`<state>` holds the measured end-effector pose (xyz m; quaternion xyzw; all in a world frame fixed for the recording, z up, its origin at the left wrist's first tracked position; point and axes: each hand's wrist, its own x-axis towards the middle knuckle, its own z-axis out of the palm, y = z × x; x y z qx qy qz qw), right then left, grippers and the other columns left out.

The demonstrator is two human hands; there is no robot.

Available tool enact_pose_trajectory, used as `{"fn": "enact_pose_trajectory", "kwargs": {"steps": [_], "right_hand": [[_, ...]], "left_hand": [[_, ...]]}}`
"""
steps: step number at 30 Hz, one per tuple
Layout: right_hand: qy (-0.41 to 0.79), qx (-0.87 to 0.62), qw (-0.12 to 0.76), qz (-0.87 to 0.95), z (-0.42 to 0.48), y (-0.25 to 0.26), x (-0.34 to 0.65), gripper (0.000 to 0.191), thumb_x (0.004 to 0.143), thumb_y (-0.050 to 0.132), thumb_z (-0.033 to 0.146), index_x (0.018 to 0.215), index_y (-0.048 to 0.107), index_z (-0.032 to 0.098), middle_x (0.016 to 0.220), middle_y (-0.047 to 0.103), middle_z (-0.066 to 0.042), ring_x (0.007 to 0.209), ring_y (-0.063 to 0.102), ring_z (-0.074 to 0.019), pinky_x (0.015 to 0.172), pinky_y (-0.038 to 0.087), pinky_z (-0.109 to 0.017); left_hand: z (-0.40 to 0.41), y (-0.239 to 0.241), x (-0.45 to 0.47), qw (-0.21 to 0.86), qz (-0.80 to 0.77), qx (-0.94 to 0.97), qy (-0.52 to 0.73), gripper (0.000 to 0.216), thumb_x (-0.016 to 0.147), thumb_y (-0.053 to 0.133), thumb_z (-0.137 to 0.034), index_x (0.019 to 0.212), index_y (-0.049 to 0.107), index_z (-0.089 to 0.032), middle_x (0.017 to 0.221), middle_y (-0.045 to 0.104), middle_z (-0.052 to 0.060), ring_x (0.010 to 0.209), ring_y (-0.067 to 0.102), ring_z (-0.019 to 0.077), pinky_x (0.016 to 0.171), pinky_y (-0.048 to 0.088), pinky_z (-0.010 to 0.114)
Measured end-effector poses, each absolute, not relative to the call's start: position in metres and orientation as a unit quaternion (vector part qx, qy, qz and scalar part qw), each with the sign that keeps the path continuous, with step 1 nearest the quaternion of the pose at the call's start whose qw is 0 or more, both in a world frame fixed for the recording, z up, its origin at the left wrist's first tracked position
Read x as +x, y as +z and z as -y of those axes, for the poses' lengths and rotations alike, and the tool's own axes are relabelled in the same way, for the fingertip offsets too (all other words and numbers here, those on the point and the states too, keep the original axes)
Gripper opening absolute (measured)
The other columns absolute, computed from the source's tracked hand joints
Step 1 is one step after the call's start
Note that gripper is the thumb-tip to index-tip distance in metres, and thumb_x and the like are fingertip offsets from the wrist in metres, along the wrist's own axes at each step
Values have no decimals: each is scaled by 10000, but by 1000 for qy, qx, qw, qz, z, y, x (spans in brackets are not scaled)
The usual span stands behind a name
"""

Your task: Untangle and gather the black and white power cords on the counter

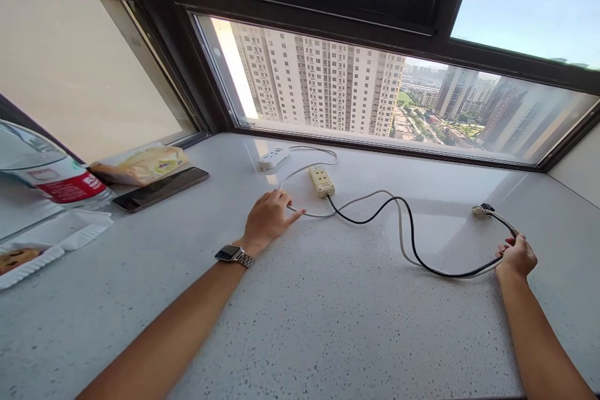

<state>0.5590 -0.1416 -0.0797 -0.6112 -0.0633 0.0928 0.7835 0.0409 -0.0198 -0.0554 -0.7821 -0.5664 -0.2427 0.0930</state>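
On the pale speckled sill, my left hand [267, 217] has its thumb and curled fingers around a bend of the white cable [319, 215]. My right hand [517, 257] is closed around the white cable and the black cable [412, 240] together. Their two plugs [482, 210] lie side by side just beyond it. The white cable runs to a white power strip [274, 158] near the window. The black cable comes out of a cream power strip [321, 181], which lies just beyond my left hand, apart from it.
At the left are a large bottle with a red label [70, 184], a pack of tissues [145, 164], a dark phone [162, 189] and a white tray [60, 234] with a cookie. A dark window frame [384, 149] borders the sill at the back.
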Motion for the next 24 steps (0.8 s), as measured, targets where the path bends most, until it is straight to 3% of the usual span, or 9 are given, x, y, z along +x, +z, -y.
{"fn": "enact_pose_trajectory", "kwargs": {"steps": [5,8,11,15,19,23,24], "right_hand": [[60,-616,786,0,144,-78,565,187,782,462,299,782,593,166,708,542,-18,426,472,-87,275,310,-173],[28,-608,793,-32,146,-82,579,198,799,430,308,747,574,183,736,543,-33,490,509,-108,302,359,-181],[-56,-612,788,-34,148,-91,597,209,812,386,321,701,522,207,745,531,-51,551,523,-149,332,377,-226],[-210,-644,736,-6,150,-96,610,229,820,332,288,639,459,230,711,514,-71,734,573,-241,549,495,-371],[-256,-691,672,73,148,-88,597,259,800,310,240,622,498,235,727,527,-87,934,572,-299,822,485,-475],[-236,-737,628,83,146,-78,579,246,750,366,242,614,567,210,969,600,-134,1091,505,-363,915,383,-588],[-229,-741,626,87,145,-76,576,243,741,379,249,608,578,204,997,603,-131,1110,488,-370,924,363,-597]], "left_hand": [[16,-56,8,116,610,-754,-215,309,790,488,-509,753,507,-203,912,601,128,935,550,305,818,457,409],[13,-61,3,99,621,-753,-191,302,795,470,-498,748,501,-202,939,614,149,1070,512,337,893,434,438],[9,-66,2,77,638,-745,-181,323,818,434,-506,738,493,-199,922,623,156,1054,523,343,872,443,449],[3,-64,5,99,649,-730,-192,315,839,442,-466,768,519,-170,976,636,160,1079,501,365,882,426,498],[5,-58,33,137,621,-730,-251,240,841,439,-260,943,581,-95,1197,573,212,1214,409,399,963,339,573],[20,-59,89,106,508,-820,-239,286,856,481,-308,1083,599,-179,1238,590,94,1208,463,263,1004,369,407],[26,-59,104,78,463,-850,-238,314,862,489,-324,1119,592,-176,1233,593,101,1197,475,264,998,374,411]]}}
